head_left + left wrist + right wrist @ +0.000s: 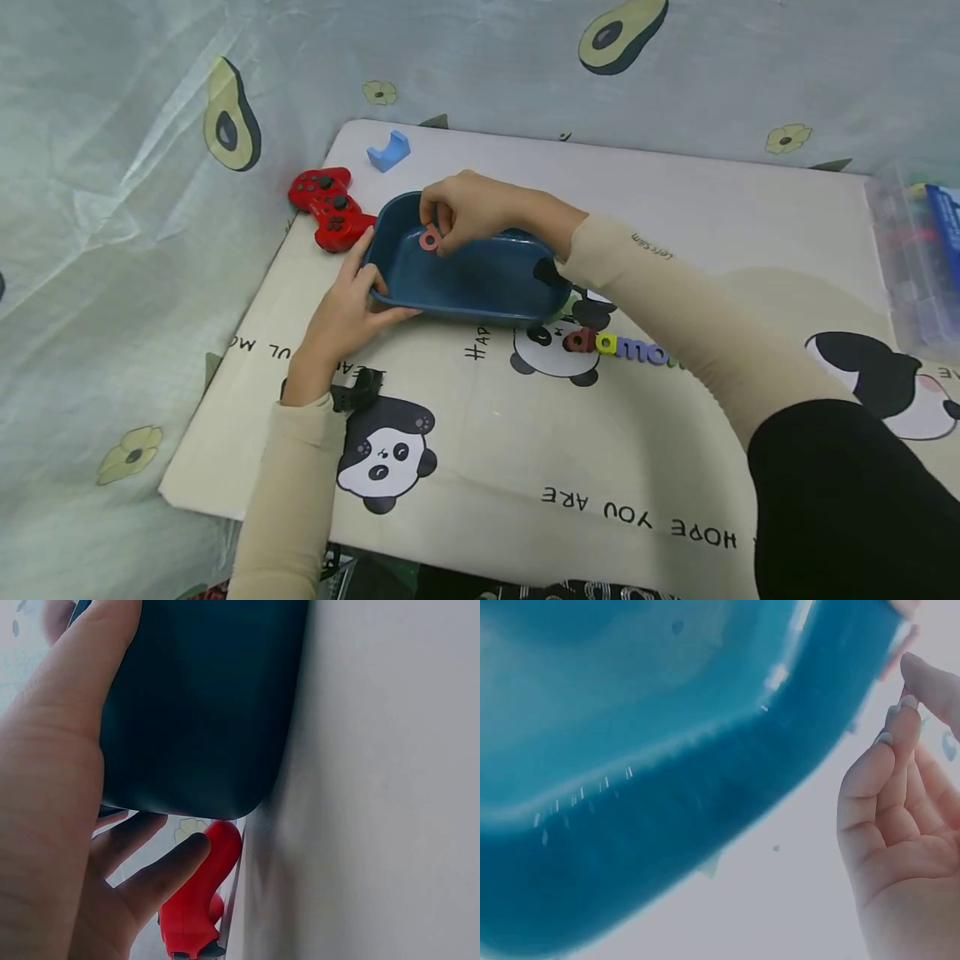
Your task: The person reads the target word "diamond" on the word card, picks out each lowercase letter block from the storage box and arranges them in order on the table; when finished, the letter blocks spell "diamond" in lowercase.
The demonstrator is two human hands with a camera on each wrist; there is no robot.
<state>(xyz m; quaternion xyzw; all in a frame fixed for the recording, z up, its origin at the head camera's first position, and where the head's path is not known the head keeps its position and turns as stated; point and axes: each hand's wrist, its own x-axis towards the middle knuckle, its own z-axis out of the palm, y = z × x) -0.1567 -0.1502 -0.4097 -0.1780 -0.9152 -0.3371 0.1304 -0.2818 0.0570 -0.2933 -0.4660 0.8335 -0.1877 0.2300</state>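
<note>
A dark blue plastic tray point(465, 279) sits on the table's left half. Its left end is gripped by my left hand point(345, 312), one finger bent over the rim and the thumb along the front side. In the left wrist view, that hand point(112, 877) lies against the tray's outer wall point(202, 712). Over the tray's inside, my right hand point(472, 208) pinches a small red-pink letter point(430, 240) between thumb and fingers. The right wrist view shows the right hand point(907, 802) beside the tray rim; only a sliver of the letter point(898, 652) appears there.
A red game controller point(333, 208) lies against the tray's left end, with a light blue curved block point(389, 152) behind. Colourful letters point(630, 347) form a row in front of the tray, partly hidden by the right sleeve. At the far right stands a clear plastic box point(907, 267).
</note>
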